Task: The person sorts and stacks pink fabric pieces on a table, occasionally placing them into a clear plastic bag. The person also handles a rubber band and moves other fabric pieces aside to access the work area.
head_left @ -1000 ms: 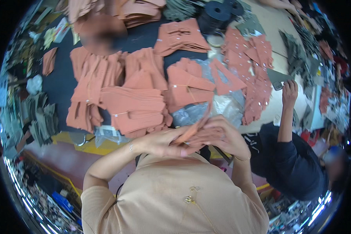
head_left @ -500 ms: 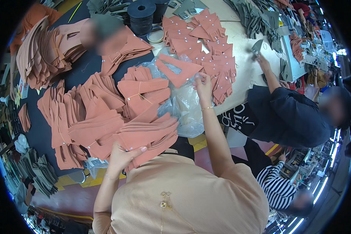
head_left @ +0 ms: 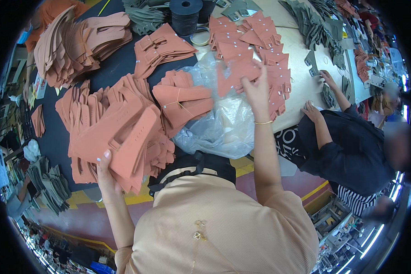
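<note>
L hand (head_left: 107,176) on stack (head_left: 107,132), R hand (head_left: 258,91) on loose pc (head_left: 235,75)

L hand: thumb on top at stack's near end, other fingers mostly hidden underneath; grip narrow, holding the stack. Stack = pink slotted pcs, a bit fanned, at near L side of bench (head_left: 50,98), over a heap (head_left: 75,105) of similar pink pcs.

R hand: arm reaching fwd, thumb & index narrow, holding R edge of loose pc. Pc is pink, blurred, above clear bag (head_left: 230,118); can't tell if it touches bag. Bag sits R of banded pile (head_left: 182,100), which is just R of the heap.

R of loose pc: spread (head_left: 278,77) of overlapping pink pcs w/ small white dots, on pale part of bench. Farther back: short pile (head_left: 164,48), black spool (head_left: 186,18), tape roll (head_left: 200,38) nr spool's base, tall pile (head_left: 73,45) at far L, green strips (head_left: 144,16) btwn tall pile & spool.

Far R: co-worker (head_left: 351,150), dark top, one hand nr green pc (head_left: 312,64) w/ buckle, other on bench edge.
</note>
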